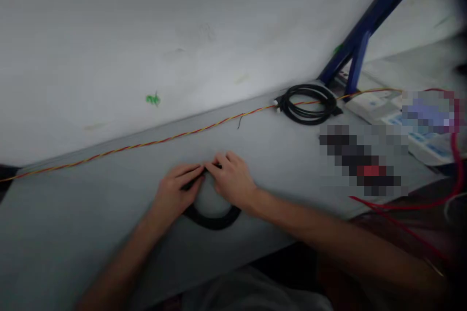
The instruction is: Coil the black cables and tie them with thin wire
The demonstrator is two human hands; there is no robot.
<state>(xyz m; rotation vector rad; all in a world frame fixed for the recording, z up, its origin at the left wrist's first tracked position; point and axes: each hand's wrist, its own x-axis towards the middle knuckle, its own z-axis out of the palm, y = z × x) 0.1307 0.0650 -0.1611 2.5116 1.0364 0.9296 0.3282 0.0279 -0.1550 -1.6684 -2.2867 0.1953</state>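
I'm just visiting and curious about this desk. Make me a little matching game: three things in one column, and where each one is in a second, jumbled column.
Things:
1. Black cable loop
2. Red-and-yellow twisted wire
3. Black cable coil

Places:
A. Stretched along the back of the table
B. Gripped between the left hand and right hand
C. Lying beside the blue metal strut

Right pairs: 1-B, 2-A, 3-C.

A black cable lies on the table, bent into a loop. Lower arc rests flat on the surface, no kinks visible. Upper section is gripped between the left hand and right hand, largely hidden there.
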